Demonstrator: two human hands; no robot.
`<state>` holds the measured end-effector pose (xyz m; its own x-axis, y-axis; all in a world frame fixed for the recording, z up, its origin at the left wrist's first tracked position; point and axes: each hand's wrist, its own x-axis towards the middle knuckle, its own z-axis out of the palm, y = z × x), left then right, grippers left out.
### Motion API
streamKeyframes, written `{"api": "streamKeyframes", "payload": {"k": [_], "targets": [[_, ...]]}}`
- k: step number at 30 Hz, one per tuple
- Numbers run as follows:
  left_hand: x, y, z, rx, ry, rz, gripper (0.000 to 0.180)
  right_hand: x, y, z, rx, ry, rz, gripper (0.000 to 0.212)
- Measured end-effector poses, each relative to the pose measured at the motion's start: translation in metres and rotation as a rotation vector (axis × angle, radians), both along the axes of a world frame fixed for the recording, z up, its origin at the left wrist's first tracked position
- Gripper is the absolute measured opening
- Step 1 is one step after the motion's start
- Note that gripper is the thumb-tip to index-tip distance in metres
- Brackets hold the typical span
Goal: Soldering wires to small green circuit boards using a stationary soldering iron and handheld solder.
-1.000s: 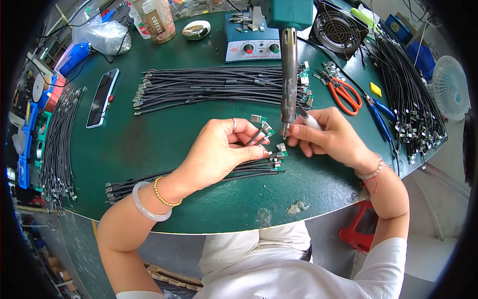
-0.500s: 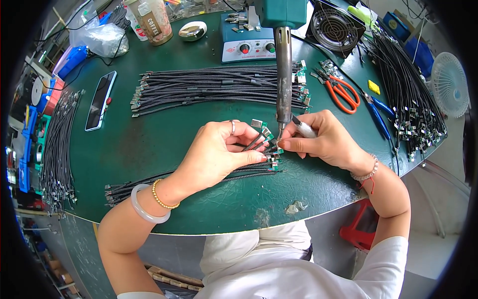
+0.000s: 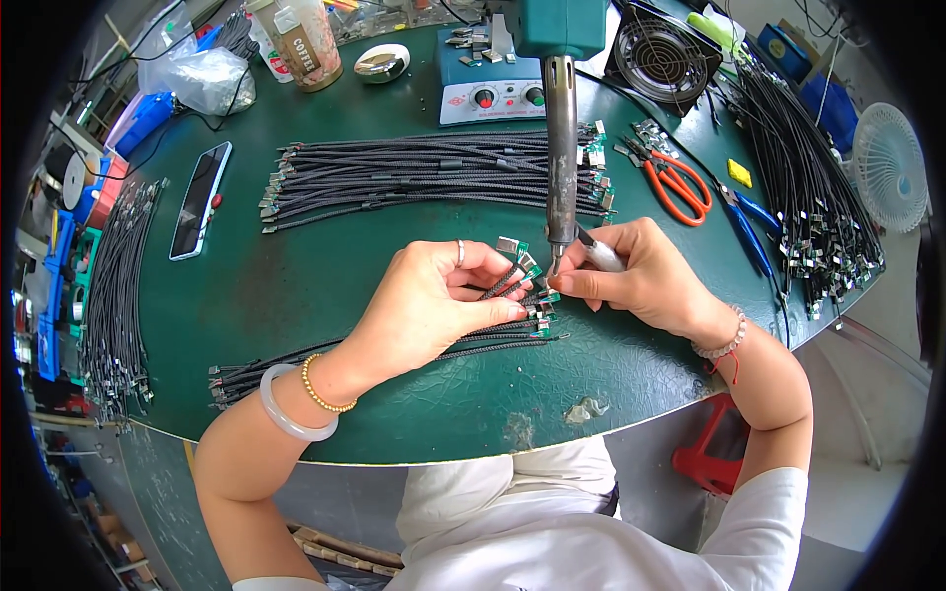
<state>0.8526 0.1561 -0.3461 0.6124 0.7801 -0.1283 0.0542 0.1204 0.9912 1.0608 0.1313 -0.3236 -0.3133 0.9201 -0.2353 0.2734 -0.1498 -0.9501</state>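
Note:
My left hand (image 3: 419, 305) is closed on several black braided cables (image 3: 504, 280), whose ends carry small green boards and metal plugs. Directly beside these ends, a soldering iron (image 3: 562, 148) hangs tip down from a teal housing (image 3: 555, 28). Close to its tip, the thumb and fingers of my right hand (image 3: 655, 286) are pinched together. A white piece with a dark stem (image 3: 603, 257) is tucked in that hand; its kind is unclear, and what the fingertips pinch is too small to tell. More braided cables (image 3: 286, 366) lie below my left hand.
A cable bundle (image 3: 414, 177) lies beyond my hands. To the right are orange-handled pliers (image 3: 680, 187), blue-handled pliers (image 3: 749, 231) and a black cable pile (image 3: 808, 187). A phone (image 3: 200, 200) and more cables (image 3: 116, 295) are left. A control box (image 3: 483, 94) stands behind.
My right hand has shifted very slightly by the iron's tip. My left hand keeps its hold on the cables in the same place.

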Motion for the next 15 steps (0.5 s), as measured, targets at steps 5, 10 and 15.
{"api": "streamKeyframes", "payload": {"k": [5,10,15], "targets": [[-0.001,0.0,0.002,0.013,-0.005,0.0,0.02,-0.001,0.0,0.003,0.003,0.003,-0.011,0.012],[-0.001,-0.004,0.006,0.049,-0.015,0.053,0.019,0.0,-0.002,0.012,-0.199,0.033,-0.025,0.013],[-0.003,-0.004,0.011,0.067,-0.026,0.069,0.017,0.002,-0.005,0.007,-0.195,0.042,0.005,0.01]]}}
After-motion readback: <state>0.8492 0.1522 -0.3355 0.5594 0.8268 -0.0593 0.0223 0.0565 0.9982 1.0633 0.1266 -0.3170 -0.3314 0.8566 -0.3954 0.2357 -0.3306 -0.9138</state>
